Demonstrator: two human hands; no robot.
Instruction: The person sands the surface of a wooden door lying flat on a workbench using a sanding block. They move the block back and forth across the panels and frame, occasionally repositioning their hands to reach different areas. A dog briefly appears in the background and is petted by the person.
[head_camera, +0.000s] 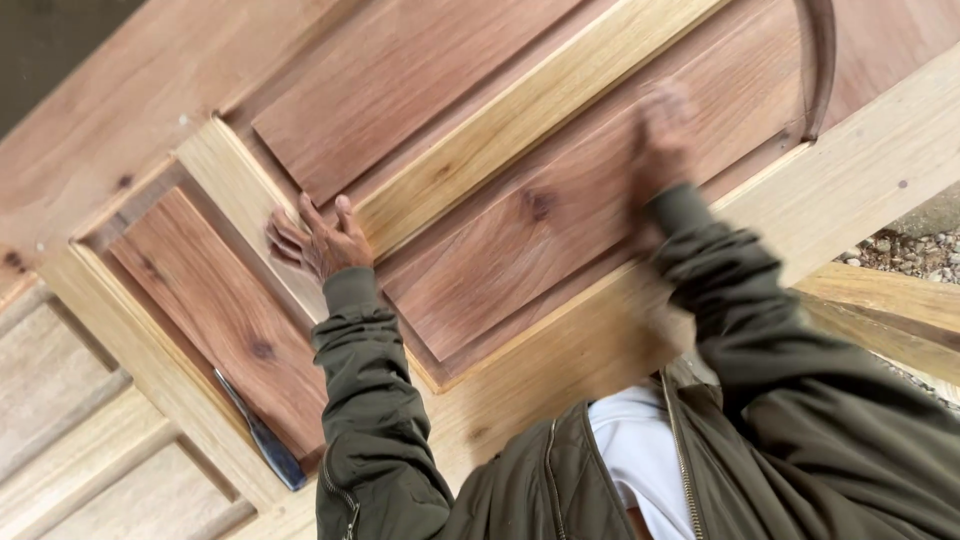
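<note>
Wood fills nearly everything I see: a panelled wooden door (560, 190) lies flat under me, its pale yellowish rails framing reddish-brown raised panels. My left hand (318, 240) rests on the pale cross rail where it meets the upright strip between two panels, fingers spread and flat against the wood, the grip open and holding nothing. My right hand (662, 130) is further up on the large reddish panel (520, 230), pressed onto its surface; it is blurred, so I cannot tell how far that grip is open or whether anything is under the palm. Both arms are in olive-green jacket sleeves, with a white shirt showing at the open zip.

Each recessed frame of the door holds its own panel: the smaller panel (225, 310) to the left of my left hand sits snugly inside its pale border. Along the lower edge of that panel, in the groove by the frame, lies a dark blue-grey chisel-like tool (262, 435), well apart from both hands. A curved dark moulding (822, 60) arcs across the top right of the door. Gravel (905, 255) shows beyond the door's right edge.
</note>
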